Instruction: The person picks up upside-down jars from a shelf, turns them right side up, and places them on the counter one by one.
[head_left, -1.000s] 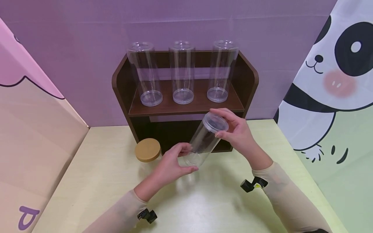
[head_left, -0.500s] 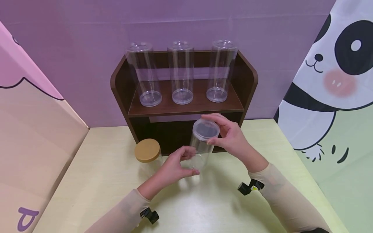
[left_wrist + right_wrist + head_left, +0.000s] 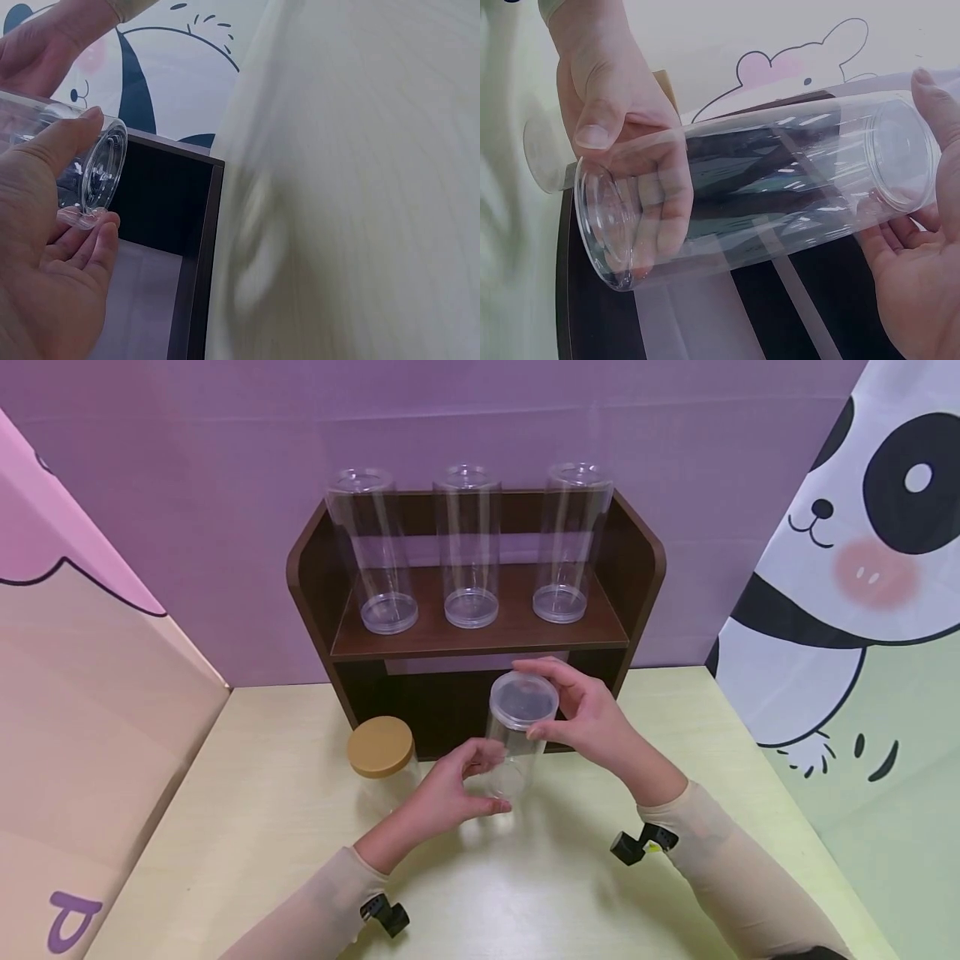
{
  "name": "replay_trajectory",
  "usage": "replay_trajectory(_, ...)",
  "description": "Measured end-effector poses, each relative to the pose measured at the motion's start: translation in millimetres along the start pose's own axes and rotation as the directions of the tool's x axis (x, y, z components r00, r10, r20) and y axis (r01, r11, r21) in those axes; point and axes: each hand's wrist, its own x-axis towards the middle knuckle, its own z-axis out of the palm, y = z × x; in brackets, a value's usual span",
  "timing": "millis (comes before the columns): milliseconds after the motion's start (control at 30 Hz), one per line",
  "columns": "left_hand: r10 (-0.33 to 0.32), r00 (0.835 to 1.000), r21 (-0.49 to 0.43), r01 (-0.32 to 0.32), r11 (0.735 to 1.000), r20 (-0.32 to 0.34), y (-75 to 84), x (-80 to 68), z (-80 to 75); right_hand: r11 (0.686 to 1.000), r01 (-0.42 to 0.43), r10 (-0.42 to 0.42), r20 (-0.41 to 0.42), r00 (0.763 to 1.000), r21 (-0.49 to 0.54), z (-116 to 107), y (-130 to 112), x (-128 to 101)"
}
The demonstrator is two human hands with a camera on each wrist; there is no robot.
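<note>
I hold a tall clear plastic canister (image 3: pixel 517 735) nearly upright over the yellow table (image 3: pixel 262 827), just in front of the dark wooden shelf (image 3: pixel 480 635). My left hand (image 3: pixel 457 781) grips its bottom end (image 3: pixel 607 232) with thumb and fingers. My right hand (image 3: pixel 577 710) pinches the clear lid (image 3: pixel 523 699) at its top. The canister (image 3: pixel 757 191) looks empty in the right wrist view. The left wrist view shows my left thumb (image 3: pixel 60 142) on the canister's base (image 3: pixel 101 169).
Three more clear canisters (image 3: pixel 468 547) stand in a row on the shelf's upper board. A jar with a tan lid (image 3: pixel 380 746) sits on the table left of my hands. Printed panels close in the left (image 3: pixel 90 693) and right (image 3: pixel 862 568) sides.
The canister has swung from a slant to nearly upright and shifted a little left. Both hands kept their hold, the right one moving left with the lid.
</note>
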Motion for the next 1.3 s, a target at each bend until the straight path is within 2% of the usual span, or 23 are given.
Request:
replay_trajectory(367,0.028,0.999,0.014,-0.028,1.0,0.017,-0.1,0.0,0.5,0.997,-0.07,0.071,0.006,0.997,-0.029,-0.4,-1.0,-0.1)
replay_trajectory(667,0.01,1.0,0.023,-0.01,1.0,0.028,-0.7,0.1,0.4,0.998,-0.049,0.049,0.004,0.999,-0.034,1.1,2.9,-0.5)
replay_trajectory(800,0.015,1.0,0.05,-0.015,0.999,0.002,-0.6,-2.5,-0.6,0.999,-0.03,0.029,-0.009,1.0,-0.033,2.4,7.5,-0.9)
replay_trajectory(933,0.051,0.997,0.065,-0.047,0.997,-0.064,3.0,-9.0,-4.2,0.999,-0.014,0.013,-0.016,1.0,-0.045,4.4,11.7,-0.8)
replay_trajectory(1067,0.119,0.987,0.079,-0.111,0.991,-0.112,8.4,-14.6,-8.9,0.997,-0.013,0.011,-0.017,1.0,-0.081,5.3,14.6,-1.3)
replay_trajectory(1300,0.222,0.962,0.107,-0.207,0.973,-0.159,23.4,-21.0,-19.4,0.988,-0.074,0.07,-0.036,0.997,-0.134,7.5,20.9,-1.5)
